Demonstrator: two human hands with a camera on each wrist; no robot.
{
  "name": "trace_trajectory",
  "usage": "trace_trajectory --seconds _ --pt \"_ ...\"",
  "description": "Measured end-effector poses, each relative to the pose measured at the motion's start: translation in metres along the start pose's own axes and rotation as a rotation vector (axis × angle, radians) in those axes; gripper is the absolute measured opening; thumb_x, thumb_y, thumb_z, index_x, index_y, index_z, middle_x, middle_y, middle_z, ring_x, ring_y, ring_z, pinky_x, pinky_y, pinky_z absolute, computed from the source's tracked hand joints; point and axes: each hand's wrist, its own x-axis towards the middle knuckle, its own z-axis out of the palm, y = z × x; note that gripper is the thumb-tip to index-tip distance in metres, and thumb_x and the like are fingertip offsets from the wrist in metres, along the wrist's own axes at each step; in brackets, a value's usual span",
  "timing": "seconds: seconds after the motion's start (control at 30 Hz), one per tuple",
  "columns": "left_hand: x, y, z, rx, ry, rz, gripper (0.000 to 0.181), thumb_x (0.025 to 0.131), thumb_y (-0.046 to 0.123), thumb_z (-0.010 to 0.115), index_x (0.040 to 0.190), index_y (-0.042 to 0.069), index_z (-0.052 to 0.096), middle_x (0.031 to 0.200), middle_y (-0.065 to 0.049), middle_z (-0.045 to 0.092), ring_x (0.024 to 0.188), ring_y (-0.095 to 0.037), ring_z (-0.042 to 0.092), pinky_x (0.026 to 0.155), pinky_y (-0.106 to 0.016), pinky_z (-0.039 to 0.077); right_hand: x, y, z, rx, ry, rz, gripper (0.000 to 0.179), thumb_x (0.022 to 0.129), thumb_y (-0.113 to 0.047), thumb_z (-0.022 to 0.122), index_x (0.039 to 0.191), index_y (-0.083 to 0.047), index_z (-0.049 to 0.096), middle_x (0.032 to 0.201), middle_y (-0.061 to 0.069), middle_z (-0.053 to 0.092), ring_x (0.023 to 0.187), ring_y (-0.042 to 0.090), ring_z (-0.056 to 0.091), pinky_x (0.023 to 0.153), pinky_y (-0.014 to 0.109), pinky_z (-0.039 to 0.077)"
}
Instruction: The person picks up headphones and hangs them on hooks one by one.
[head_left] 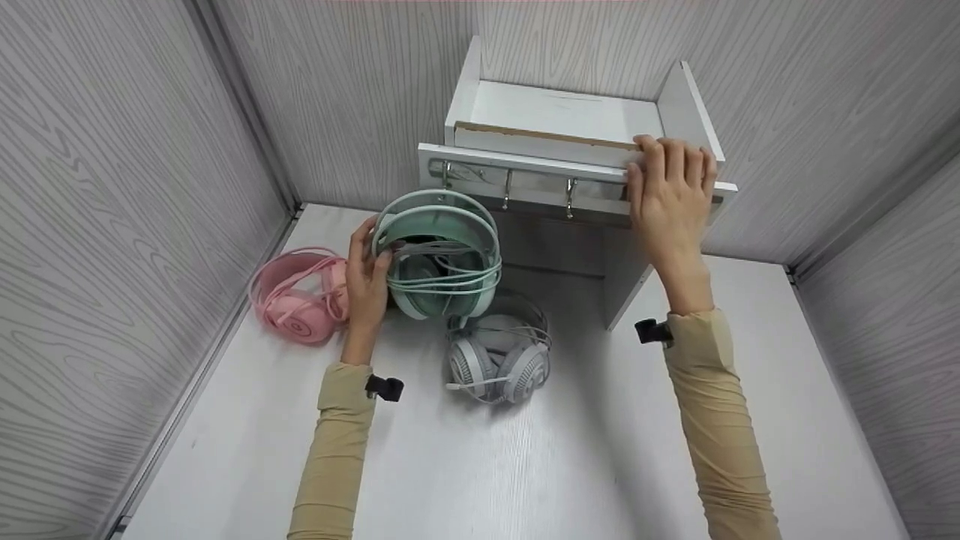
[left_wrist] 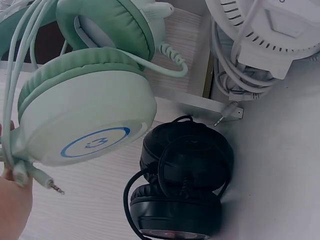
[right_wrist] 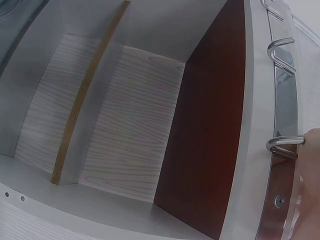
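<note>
My left hand (head_left: 367, 277) grips the side of mint-green headphones (head_left: 442, 289), whose cord is wound around them. Their headband reaches up to the leftmost hook (head_left: 447, 174); I cannot tell whether it touches. In the left wrist view the green headphones (left_wrist: 90, 110) show a pale ear cup with a blue logo, the plug dangling by my left hand (left_wrist: 15, 205). My right hand (head_left: 675, 199) holds the top edge of the white hook board (head_left: 532, 159) near its right end, fingers bent over it. Part of the right hand (right_wrist: 307, 185) shows beside a metal hook (right_wrist: 285, 142).
Pink headphones (head_left: 300, 319) lie left on the white table (head_left: 480, 465); grey-white headphones with a microphone (head_left: 499, 367) lie in front of the rack. The left wrist view also shows a black headset (left_wrist: 185, 175). Behind the board stands a white shelf (head_left: 562, 109) against the wall.
</note>
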Motion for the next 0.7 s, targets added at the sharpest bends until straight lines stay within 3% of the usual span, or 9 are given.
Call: trace_trajectory --seconds 0.2,0.27,0.43,0.57,0.7 --pt "0.001 0.009 0.003 0.093 0.025 -0.108 0.049 0.097 -0.001 0.051 0.144 -0.012 0.042 0.141 -0.028 0.052 0.127 -0.010 0.053 0.107 -0.028 0.040 0.000 0.000 0.001 0.002 -0.009 -0.003 0.041 0.110 -0.038 0.037 0.137 -0.012 0.053 0.126 0.015 0.055 0.122 0.035 0.044 0.118 0.048 0.019" --pt "0.002 0.019 0.005 0.114 0.028 -0.124 0.047 0.097 -0.003 0.051 0.142 -0.014 0.042 0.141 -0.032 0.050 0.130 -0.015 0.052 0.109 -0.030 0.039 0.000 0.000 0.001 0.003 -0.008 -0.003 0.040 0.110 -0.038 0.037 0.137 -0.013 0.053 0.126 0.015 0.055 0.122 0.035 0.044 0.118 0.048 0.019" --pt "0.004 0.038 0.010 0.128 0.046 -0.169 0.046 0.099 -0.001 0.052 0.142 -0.012 0.044 0.143 -0.030 0.050 0.136 -0.028 0.048 0.112 -0.035 0.038 0.001 -0.001 0.001 0.008 -0.006 -0.004 0.040 0.110 -0.038 0.037 0.137 -0.013 0.053 0.126 0.015 0.055 0.122 0.035 0.044 0.118 0.047 0.018" --pt "0.005 0.021 0.007 0.121 0.061 -0.177 0.048 0.099 -0.001 0.053 0.145 -0.011 0.042 0.145 -0.029 0.049 0.138 -0.033 0.046 0.112 -0.032 0.038 0.000 -0.001 0.001 0.007 -0.002 -0.001 0.041 0.110 -0.038 0.037 0.137 -0.013 0.054 0.126 0.015 0.055 0.122 0.035 0.044 0.118 0.047 0.018" --pt "0.004 0.006 0.003 0.122 0.080 -0.144 0.050 0.097 -0.003 0.057 0.145 -0.010 0.043 0.145 -0.028 0.051 0.136 -0.031 0.049 0.109 -0.029 0.039 0.000 -0.001 0.000 0.009 -0.001 0.001 0.041 0.110 -0.038 0.037 0.137 -0.013 0.054 0.126 0.015 0.055 0.121 0.035 0.044 0.118 0.047 0.018"
